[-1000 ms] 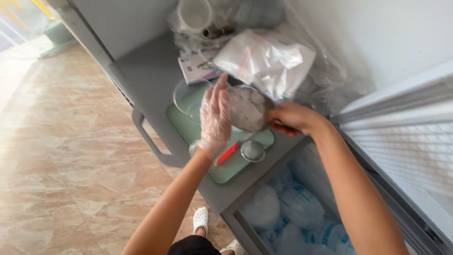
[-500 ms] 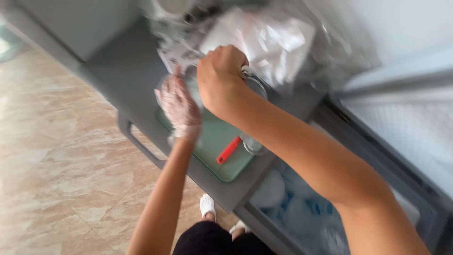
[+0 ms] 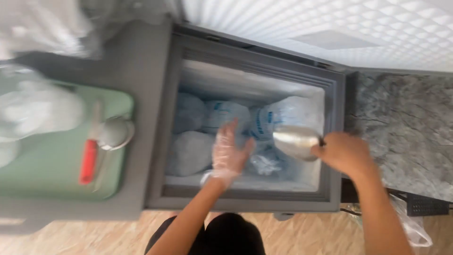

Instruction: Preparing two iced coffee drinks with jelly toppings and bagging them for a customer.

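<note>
An open chest freezer (image 3: 163,141) holds several frosted bags of ice (image 3: 191,151). My left hand (image 3: 229,151), in a clear plastic glove, reaches into it with fingers spread, just above the bags and holding nothing. My bare right hand (image 3: 344,151) is over the freezer's right side, gripping the handle of a metal scoop (image 3: 295,139) that points left over the bags. The picture is blurred by motion.
A green tray (image 3: 52,174) lies on the grey lid to the left, with a red-handled tool (image 3: 87,160) and a small round metal piece (image 3: 113,132) on it. The white quilted freezer lid (image 3: 330,28) stands raised behind. A grey marbled counter (image 3: 406,127) is at right.
The view swung from the green tray to the open freezer. Both hands left the tray area; the left now reaches into the freezer and the right holds the scoop over it.
</note>
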